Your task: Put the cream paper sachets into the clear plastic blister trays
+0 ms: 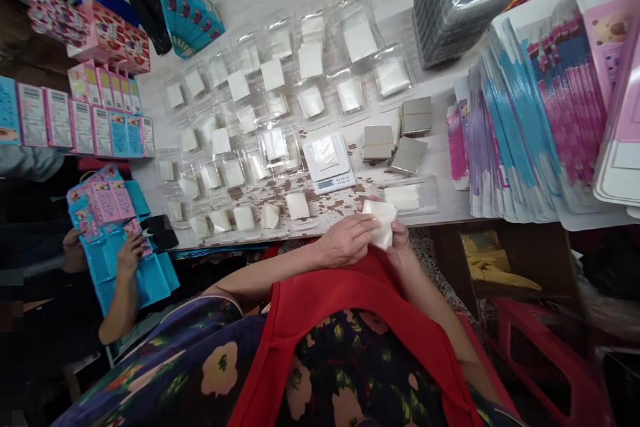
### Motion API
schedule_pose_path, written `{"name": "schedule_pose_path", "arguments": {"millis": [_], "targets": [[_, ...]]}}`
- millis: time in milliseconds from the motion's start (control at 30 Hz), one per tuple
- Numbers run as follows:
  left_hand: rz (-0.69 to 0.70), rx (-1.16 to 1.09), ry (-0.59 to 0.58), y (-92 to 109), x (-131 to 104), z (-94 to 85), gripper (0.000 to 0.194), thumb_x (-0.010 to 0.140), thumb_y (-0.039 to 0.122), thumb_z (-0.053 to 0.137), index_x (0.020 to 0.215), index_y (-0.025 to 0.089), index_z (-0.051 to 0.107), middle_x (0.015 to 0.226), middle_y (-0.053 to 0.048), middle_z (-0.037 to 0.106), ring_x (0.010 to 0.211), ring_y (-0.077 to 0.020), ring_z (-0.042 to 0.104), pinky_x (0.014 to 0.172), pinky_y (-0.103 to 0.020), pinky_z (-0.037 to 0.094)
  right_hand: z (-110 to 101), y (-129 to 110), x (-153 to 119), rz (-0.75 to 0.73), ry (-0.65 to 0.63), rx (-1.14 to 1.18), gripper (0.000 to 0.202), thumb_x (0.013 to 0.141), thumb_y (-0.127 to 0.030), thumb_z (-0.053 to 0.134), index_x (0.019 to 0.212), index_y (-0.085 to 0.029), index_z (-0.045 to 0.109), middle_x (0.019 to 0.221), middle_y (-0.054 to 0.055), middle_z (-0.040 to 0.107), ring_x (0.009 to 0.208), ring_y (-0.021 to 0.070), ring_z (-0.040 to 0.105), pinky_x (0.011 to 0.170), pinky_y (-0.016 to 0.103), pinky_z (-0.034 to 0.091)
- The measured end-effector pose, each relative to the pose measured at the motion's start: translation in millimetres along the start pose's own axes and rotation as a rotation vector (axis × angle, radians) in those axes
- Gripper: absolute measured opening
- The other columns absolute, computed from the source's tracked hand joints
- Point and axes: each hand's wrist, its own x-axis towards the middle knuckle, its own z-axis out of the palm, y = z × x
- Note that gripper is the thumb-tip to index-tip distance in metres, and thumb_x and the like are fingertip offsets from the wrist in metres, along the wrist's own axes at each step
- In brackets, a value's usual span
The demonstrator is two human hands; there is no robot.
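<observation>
A small stack of cream square sheets (pixel 383 223) is held between my two hands, just off the table's front edge. From the right and below, my right hand (pixel 400 239) grips it, fingers around its edge. My left hand (pixel 347 239) lies with its fingers on the stack's left part, pressing the top sheet. Ahead of them a white digital scale (pixel 333 183) carries a pale square packet (pixel 325 153); its display digits are too small to read surely. Just beyond my right hand, a clear plastic tray (pixel 427 193) holds a cream stack (pixel 401 197).
Rows of clear trays with cream squares (pixel 243 218) cover the table left of the scale. Grey banded blocks (pixel 377 142) sit right of it. Nested clear trays (pixel 450 7) and upright printed cards (pixel 540 107) stand right. At left, another person's hand (pixel 131 247) holds a blue tray (pixel 153 277).
</observation>
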Motion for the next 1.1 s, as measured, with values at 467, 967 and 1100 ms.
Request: {"name": "schedule_pose_path", "arguments": {"millis": [467, 967, 1100], "targets": [[0.079, -0.028, 0.075, -7, 19, -37.2, 0.033, 0.079, 0.049, 0.064, 0.080, 0.016, 0.057, 0.128, -0.017, 0.056, 0.129, -0.0310, 0.041, 0.097, -0.048, 0.043, -5, -1, -2, -0.047, -0.167, 0.134, 0.060, 0.051, -0.027, 0.063, 0.111, -0.026, 0.054, 0.103, 0.003, 0.068, 0.095, 0.0273, 0.065, 0.079, 0.043, 0.055], [0.033, 0.001, 0.001, -7, 43, -41.7, 0.050, 0.078, 0.063, 0.056, 0.092, 0.015, 0.057, 0.138, -0.022, 0.048, 0.133, -0.0322, 0.038, 0.104, -0.050, 0.036, -11, -8, -4, -0.092, -0.136, 0.182, 0.039, 0.057, -0.026, 0.060, 0.095, -0.020, 0.059, 0.089, 0.001, 0.072, 0.080, 0.0193, 0.065, 0.073, 0.036, 0.054], [-0.010, -0.002, 0.133, -3, 43, -36.3, 0.039, 0.085, 0.047, 0.057, 0.106, 0.015, 0.059, 0.126, -0.017, 0.058, 0.124, -0.0271, 0.047, 0.098, -0.044, 0.042, -3, -16, -3, -0.160, -0.183, 0.167, 0.042, 0.057, -0.026, 0.060, 0.098, -0.021, 0.057, 0.093, 0.001, 0.069, 0.083, 0.0187, 0.064, 0.071, 0.036, 0.053]]}}
